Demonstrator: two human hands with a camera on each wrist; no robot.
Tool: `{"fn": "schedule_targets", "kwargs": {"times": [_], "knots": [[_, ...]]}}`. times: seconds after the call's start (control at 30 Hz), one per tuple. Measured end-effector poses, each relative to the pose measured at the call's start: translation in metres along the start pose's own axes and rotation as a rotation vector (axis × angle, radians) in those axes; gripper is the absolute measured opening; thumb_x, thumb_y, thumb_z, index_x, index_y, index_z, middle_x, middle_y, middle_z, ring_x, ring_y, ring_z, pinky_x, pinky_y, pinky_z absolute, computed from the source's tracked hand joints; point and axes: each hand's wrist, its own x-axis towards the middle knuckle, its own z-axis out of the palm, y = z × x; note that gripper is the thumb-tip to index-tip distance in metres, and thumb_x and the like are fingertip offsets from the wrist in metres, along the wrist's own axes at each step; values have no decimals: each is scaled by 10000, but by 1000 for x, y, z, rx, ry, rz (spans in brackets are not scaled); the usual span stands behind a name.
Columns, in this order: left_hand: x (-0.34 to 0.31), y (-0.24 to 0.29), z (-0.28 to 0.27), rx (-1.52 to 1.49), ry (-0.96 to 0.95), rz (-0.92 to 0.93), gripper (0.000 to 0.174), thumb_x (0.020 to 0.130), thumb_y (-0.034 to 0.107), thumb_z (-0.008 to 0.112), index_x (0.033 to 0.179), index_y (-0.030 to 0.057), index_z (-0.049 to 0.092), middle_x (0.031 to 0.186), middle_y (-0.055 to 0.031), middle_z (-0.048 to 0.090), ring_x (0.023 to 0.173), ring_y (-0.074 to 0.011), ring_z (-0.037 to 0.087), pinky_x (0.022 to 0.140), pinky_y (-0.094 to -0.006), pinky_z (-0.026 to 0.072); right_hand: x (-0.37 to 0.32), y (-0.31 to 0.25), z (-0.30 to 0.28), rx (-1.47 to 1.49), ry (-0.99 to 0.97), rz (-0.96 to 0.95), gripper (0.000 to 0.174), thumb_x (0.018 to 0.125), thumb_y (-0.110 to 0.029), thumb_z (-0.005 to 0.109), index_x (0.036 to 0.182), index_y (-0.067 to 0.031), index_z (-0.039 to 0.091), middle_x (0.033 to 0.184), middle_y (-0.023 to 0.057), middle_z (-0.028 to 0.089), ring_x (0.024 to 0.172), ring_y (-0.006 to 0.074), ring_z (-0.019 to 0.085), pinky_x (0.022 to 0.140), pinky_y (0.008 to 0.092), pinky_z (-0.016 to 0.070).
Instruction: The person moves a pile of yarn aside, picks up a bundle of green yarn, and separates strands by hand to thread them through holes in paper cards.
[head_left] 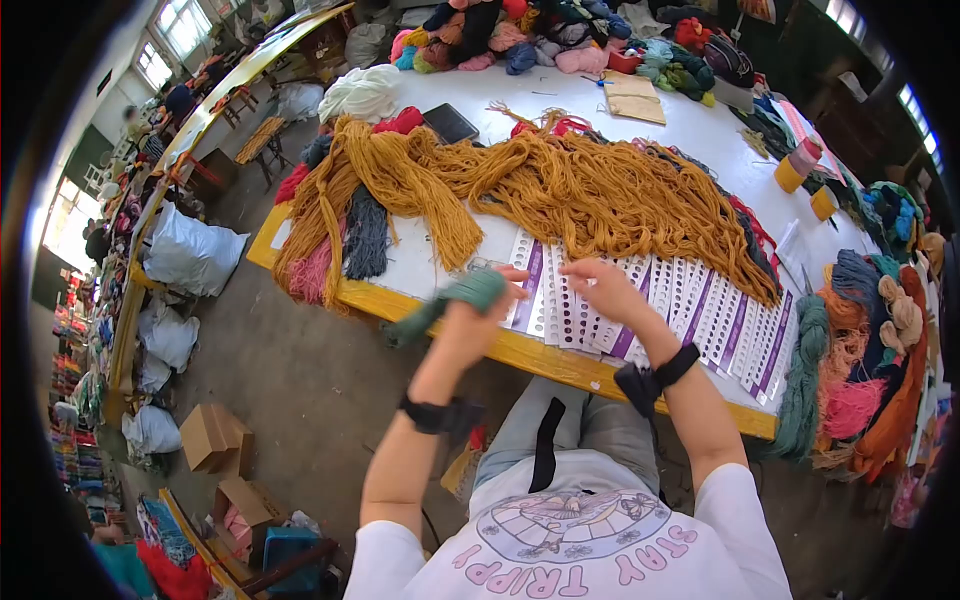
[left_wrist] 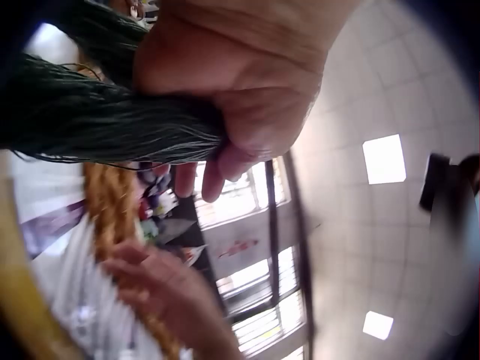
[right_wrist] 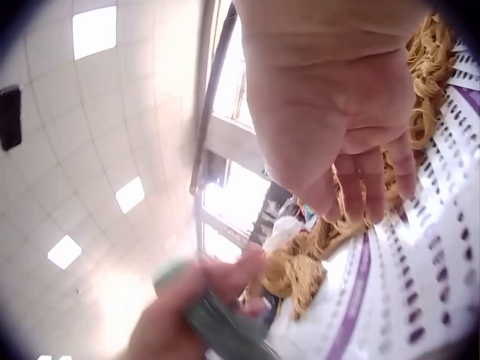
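Observation:
A dark green skein of yarn [head_left: 477, 288] is looped over my left hand [head_left: 474, 326] at the table's front edge. In the left wrist view, the strands of the skein [left_wrist: 97, 124] run into the grip beside the thumb, with the fingertips showing below them. My right hand [head_left: 610, 292] hovers above white cards [head_left: 668, 300] with purple bands and rows of holes, its fingers relaxed and loosely bent. Seen from the right wrist, that hand [right_wrist: 337, 127] has nothing in its palm. Behind the cards lies a long heap of mustard yarn [head_left: 600, 195].
Pink yarn [head_left: 308, 272] and dark grey yarn [head_left: 366, 235] hang at the table's left end. Teal skeins [head_left: 805, 375] drape over the right end. A tablet [head_left: 451, 123], thread cones [head_left: 797, 165] and more yarn piles stand farther back. Cardboard boxes [head_left: 215, 440] sit on the floor.

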Motion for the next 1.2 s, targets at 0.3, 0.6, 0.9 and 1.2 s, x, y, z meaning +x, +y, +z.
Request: {"fn": "schedule_targets", "kwargs": {"times": [0.3,0.6,0.9,1.2], "knots": [[-44,-64,76,824,-89,77,387,780,195,557,1165,167,526,1298,-153,386,1226,-370,312,946,-558,279,117,74,-19,489,553,91,404,773,-183,586,1149,-52,519,918,97,626,801,202,607,672,320,496],[-53,-22,38,147,254,-116,233,888,139,451,1013,-4,586,970,-111,607,884,-188,568,804,-309,429,40,28,32,-147,388,-361,268,728,-94,616,996,-80,610,912,87,591,915,277,548,812,346,438],[26,111,-117,-1301,142,-186,192,898,128,454,1054,34,518,872,-18,598,738,-110,603,901,-365,414,-18,-54,-14,474,191,23,155,806,-103,596,931,-23,637,785,12,611,732,77,564,648,205,447],[-11,68,-50,-1168,287,-367,290,905,250,455,1076,28,532,974,-55,602,941,-208,563,886,-347,408,-64,-105,-12,623,167,-161,143,792,-77,607,917,-24,654,801,4,588,714,58,528,580,182,399]]}}
